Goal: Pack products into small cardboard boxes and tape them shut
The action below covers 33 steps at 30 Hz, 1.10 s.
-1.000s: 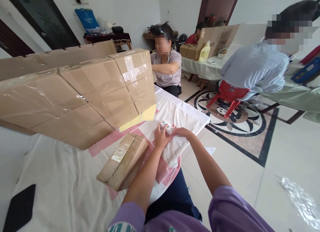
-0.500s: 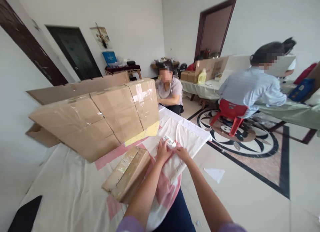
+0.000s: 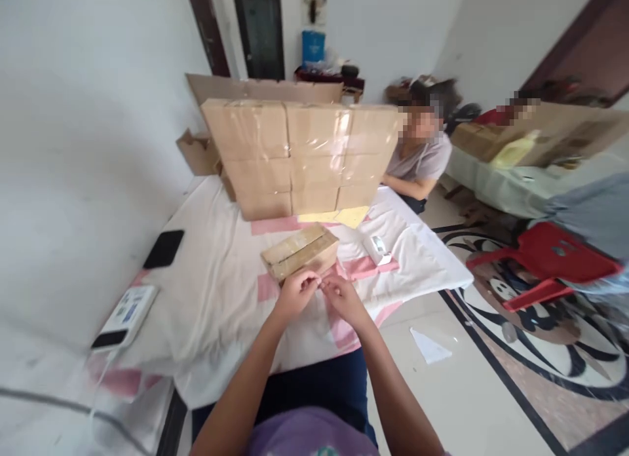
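Note:
My left hand (image 3: pixel 296 293) and my right hand (image 3: pixel 344 299) meet fingertip to fingertip over the near edge of the table. Both are closed in a pinch, and whatever sits between the fingertips is too small to make out. Just beyond them lies a taped cardboard box (image 3: pixel 301 251), close to my left fingers. A small white box (image 3: pixel 377 249) rests on the cloth ahead and to the right, apart from both hands.
Joined cardboard boxes (image 3: pixel 314 158) form a wall across the table's back, with yellow sheets (image 3: pixel 351 216) at its foot. A black flat object (image 3: pixel 164 249) and a white power bank-like device (image 3: pixel 125 318) lie left. A person (image 3: pixel 420 161) sits beyond; a red stool (image 3: pixel 555 256) stands right.
My view has swung left and down. The small white box has left my hands and lies on the cloth. Both hands have come back toward me and now pinch together.

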Each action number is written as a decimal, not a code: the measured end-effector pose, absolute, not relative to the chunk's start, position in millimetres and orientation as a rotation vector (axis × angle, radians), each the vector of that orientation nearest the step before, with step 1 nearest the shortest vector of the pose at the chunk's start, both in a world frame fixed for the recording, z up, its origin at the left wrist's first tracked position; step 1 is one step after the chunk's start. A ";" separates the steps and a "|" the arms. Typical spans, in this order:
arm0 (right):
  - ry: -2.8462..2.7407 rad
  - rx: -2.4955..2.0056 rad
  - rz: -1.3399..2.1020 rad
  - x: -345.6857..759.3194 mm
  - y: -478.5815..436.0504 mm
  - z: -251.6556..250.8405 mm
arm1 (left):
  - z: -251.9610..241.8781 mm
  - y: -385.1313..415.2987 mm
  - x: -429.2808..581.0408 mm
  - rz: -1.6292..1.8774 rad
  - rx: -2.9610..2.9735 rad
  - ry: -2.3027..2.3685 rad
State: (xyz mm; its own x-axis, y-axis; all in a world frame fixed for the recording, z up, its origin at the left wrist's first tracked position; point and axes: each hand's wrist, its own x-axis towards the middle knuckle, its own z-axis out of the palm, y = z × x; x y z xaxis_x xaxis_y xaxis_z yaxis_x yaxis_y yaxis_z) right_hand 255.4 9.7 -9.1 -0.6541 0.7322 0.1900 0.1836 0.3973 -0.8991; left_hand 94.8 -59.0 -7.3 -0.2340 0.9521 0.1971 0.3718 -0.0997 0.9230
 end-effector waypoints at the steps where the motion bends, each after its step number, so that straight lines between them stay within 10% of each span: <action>1: -2.137 -0.719 1.274 250.6 12.1 -3.4 | -4.8 -68.7 89.5 1.369 1.431 1.659; 7: -1.975 -0.812 0.770 241.8 104.1 10.6 | 20.3 -112.4 66.0 1.724 1.253 1.869; 20: -1.732 -0.707 1.283 157.1 91.8 -124.5 | 70.3 -120.1 -36.1 1.112 1.015 2.047; 33: -1.655 -0.511 1.330 152.8 96.1 -114.3 | 88.7 -105.8 -40.6 0.820 0.767 2.238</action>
